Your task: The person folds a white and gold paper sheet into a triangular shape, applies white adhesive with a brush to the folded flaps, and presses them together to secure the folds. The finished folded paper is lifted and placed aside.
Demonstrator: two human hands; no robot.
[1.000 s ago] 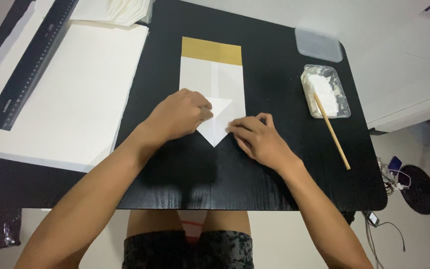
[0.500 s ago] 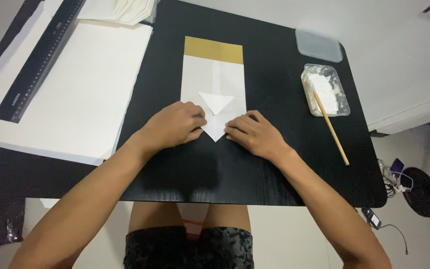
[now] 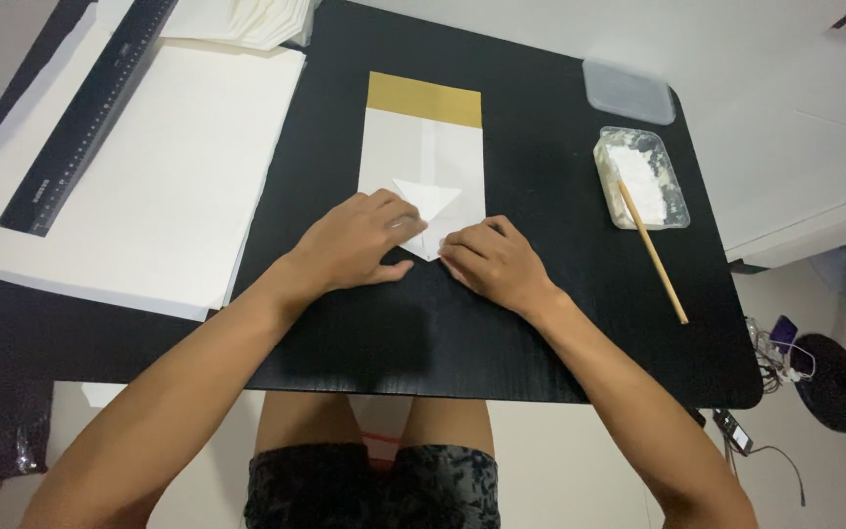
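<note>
A white folded paper piece (image 3: 425, 162) with a gold band at its far end lies on the black table (image 3: 540, 323). Its near end is folded to a point, with a small triangular flap (image 3: 430, 196) turned up over it. My left hand (image 3: 359, 243) presses flat on the left side of the point. My right hand (image 3: 492, 264) presses on the right side, fingertips on the paper's edge. Both hands cover the tip's lower corners.
A large white sheet (image 3: 149, 176) with a black ruler (image 3: 90, 108) lies at left, and folded white papers (image 3: 247, 20) sit at the far left. At right are a clear tray of white paste (image 3: 643, 176), a wooden stick (image 3: 653, 253) and a clear lid (image 3: 629, 90).
Both hands slid nearer along the pointed end, uncovering the small triangular flap. The paper has stayed in the same place.
</note>
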